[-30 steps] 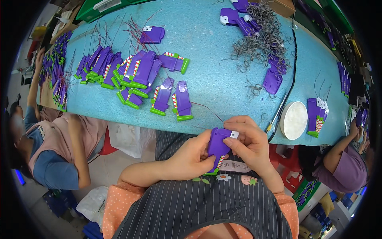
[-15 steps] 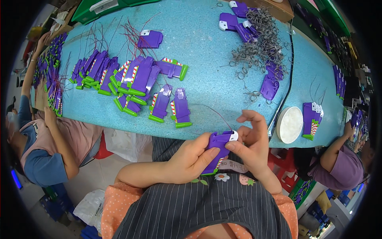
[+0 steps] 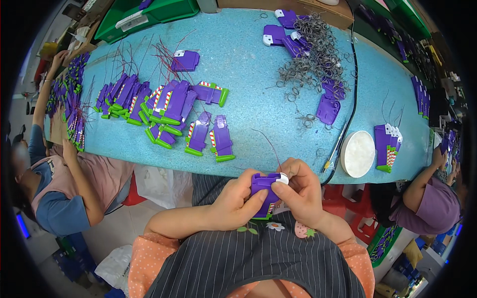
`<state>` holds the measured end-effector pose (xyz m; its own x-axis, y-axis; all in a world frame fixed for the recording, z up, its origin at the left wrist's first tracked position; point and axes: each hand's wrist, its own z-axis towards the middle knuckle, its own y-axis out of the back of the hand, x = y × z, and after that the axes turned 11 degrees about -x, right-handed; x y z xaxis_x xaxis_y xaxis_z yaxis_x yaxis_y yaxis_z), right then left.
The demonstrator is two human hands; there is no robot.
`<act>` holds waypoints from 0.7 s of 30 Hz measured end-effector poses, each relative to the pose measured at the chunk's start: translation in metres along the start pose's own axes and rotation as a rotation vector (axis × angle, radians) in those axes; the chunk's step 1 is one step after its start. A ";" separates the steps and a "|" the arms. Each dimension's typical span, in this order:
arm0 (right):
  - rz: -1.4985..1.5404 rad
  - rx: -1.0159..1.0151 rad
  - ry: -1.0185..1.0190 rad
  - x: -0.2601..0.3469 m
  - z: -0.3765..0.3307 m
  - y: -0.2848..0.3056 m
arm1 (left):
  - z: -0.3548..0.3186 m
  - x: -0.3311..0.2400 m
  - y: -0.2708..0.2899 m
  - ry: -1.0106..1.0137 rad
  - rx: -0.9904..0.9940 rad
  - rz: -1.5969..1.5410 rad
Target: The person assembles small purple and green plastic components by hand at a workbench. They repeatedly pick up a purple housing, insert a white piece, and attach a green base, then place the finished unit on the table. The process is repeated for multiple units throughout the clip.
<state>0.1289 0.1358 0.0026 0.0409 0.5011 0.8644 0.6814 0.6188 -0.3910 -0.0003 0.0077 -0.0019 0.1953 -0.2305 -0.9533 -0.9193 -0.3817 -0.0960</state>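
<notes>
Close to my body, just off the table's near edge, I hold a purple plastic toy wing with a white corner and a green, striped lower edge. My left hand grips its left side, thumb across the face. My right hand pinches the white corner between thumb and fingers. A thin dark-red wire rises from that corner. Whatever lies behind the corner is hidden by the right fingers. Two more wings, one a purple wing with green tip, lie on the table just beyond my left hand.
Piled wings with red wires cover the table's left. Tangled grey wire springs lie far right, beside a black cable. A white round dish and stacked wings stand near right. A green bin is at the back. Co-workers sit either side.
My right fingers have closed in from a spread pose to pinch the white corner. The held wing has shifted slightly left and turned more upright. The view has moved a little.
</notes>
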 end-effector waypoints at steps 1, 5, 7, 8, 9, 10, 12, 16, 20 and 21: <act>-0.023 0.002 0.007 0.003 0.000 0.001 | 0.002 -0.004 0.001 0.050 0.045 -0.047; -0.397 0.075 0.267 0.011 0.011 0.016 | 0.031 -0.016 0.015 -0.106 0.118 0.039; -0.454 0.045 0.278 0.011 0.017 0.019 | 0.037 -0.018 0.014 -0.223 0.084 0.161; -0.468 0.032 0.333 0.009 0.020 0.021 | 0.036 -0.024 0.012 -0.212 0.061 0.193; -0.460 0.010 0.338 0.010 0.020 0.022 | 0.036 -0.027 0.010 -0.201 0.036 0.225; -0.449 -0.014 0.342 0.012 0.018 0.023 | 0.037 -0.024 0.011 -0.255 0.045 0.265; -0.411 -0.168 0.277 0.017 0.012 0.016 | 0.041 -0.028 0.017 -0.330 -0.112 0.170; -0.676 0.086 0.000 0.016 0.007 0.020 | 0.042 -0.022 0.018 -0.177 -0.246 -0.219; -0.672 0.017 0.039 0.013 0.001 0.016 | 0.035 -0.004 0.009 -0.099 -0.206 -0.292; -0.649 0.017 0.020 0.014 0.001 0.014 | 0.032 0.000 0.005 -0.084 -0.188 -0.255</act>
<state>0.1388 0.1521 0.0091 -0.3616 0.0111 0.9323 0.5603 0.8018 0.2078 -0.0160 0.0348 -0.0113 0.3753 -0.0345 -0.9262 -0.7634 -0.5782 -0.2878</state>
